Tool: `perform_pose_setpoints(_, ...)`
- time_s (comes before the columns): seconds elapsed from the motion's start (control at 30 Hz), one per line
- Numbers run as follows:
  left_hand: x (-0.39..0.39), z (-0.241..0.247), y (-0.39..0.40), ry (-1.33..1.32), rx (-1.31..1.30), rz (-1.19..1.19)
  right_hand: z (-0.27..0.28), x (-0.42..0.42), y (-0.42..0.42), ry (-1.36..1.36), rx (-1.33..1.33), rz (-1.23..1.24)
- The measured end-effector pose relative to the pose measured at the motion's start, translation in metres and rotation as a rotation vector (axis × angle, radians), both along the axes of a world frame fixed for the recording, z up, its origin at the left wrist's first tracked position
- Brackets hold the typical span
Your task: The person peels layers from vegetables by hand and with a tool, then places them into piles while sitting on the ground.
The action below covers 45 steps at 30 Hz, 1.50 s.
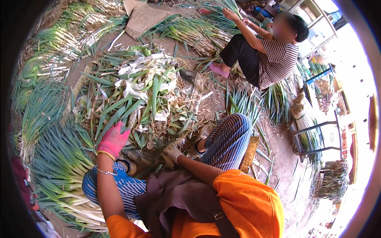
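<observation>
My left hand (pixel 114 139), in a pink glove, is over the near left edge of a heap of stripped leek or scallion leaves (pixel 154 92). Its fingers look spread, with long green leaves just beyond them. Lower down, between my knees, is my right hand (pixel 171 156) in a pale glove; its fingers point down and are partly hidden, so what it may hold does not show. Long green-and-white leeks or large scallions (pixel 74 181) lie in a thick pile beside my left knee. A dark brown apron (pixel 181 196) covers my lap.
A person (pixel 276 56) in a striped shirt sits at the upper right, holding leafy stalks (pixel 232 6). More bunches (pixel 56 41) line the left side, and others (pixel 190 32) lie at the back near a brown cloth (pixel 146 19). A metal-framed cart (pixel 317 128) bears bundles at right.
</observation>
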<state>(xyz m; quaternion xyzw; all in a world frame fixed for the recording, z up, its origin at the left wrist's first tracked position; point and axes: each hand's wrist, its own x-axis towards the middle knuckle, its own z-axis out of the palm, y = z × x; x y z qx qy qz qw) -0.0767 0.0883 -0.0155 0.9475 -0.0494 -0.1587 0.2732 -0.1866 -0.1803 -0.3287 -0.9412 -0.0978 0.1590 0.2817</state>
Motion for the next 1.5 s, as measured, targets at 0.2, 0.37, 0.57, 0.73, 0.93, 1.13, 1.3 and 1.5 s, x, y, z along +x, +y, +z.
perform_pose_setpoints(0.2, 0.003, 0.002, 0.002, 0.076, 0.059, -0.012, -0.007, -0.004, -0.021, 0.008, -0.190, 0.190)
perform_pose_setpoints(0.37, 0.005, 0.001, 0.004, 0.093, 0.098, -0.020, 0.023, 0.000, -0.021, 0.143, -0.337, 0.155)
perform_pose_setpoints(0.57, 0.006, 0.000, -0.009, 0.123, 0.098, -0.056, -0.026, -0.008, -0.036, 0.279, -0.200, -0.028)
perform_pose_setpoints(0.73, 0.004, -0.006, 0.001, 0.076, 0.148, -0.043, -0.006, 0.001, -0.023, 0.248, -0.194, 0.081)
perform_pose_setpoints(0.93, 0.003, -0.001, -0.009, 0.113, 0.128, -0.063, -0.082, -0.010, -0.039, 0.231, -0.189, -0.042)
perform_pose_setpoints(1.13, 0.000, 0.002, -0.003, 0.129, 0.138, -0.030, -0.043, -0.003, -0.027, 0.128, -0.284, 0.217)
perform_pose_setpoints(1.3, -0.001, 0.003, -0.001, 0.123, 0.113, -0.022, -0.004, -0.001, -0.021, 0.114, -0.333, 0.272)
perform_pose_setpoints(1.5, -0.002, 0.001, -0.006, 0.100, 0.061, -0.019, -0.003, -0.004, -0.023, 0.183, -0.310, 0.194)
